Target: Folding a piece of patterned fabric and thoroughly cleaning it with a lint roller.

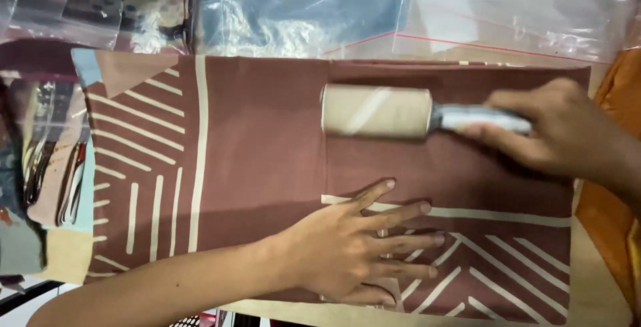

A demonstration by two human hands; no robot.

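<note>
Presently, head view: lint roller lies across the upper middle of the folded brown cloth with cream stripes; right hand has its fingers wrapped shut around the roller's grey handle, which looks the proper place to hold it; roller judged light and rigid, its paper drum likely tacky, so best kept off the fingers; left hand pressed flat on the cloth just below the roller, fingers spread apart, holding nothing; cloth judged soft, thin, prone to bunch or slide unless pinned so; clear plastic bags lie beyond the cloth's far edge, contents hard to make out through glare; more bagged items at left, blurred; orange fabric at right cut off by frame; roller and right hand motion-blurred; table surface mostly hidden.
</note>
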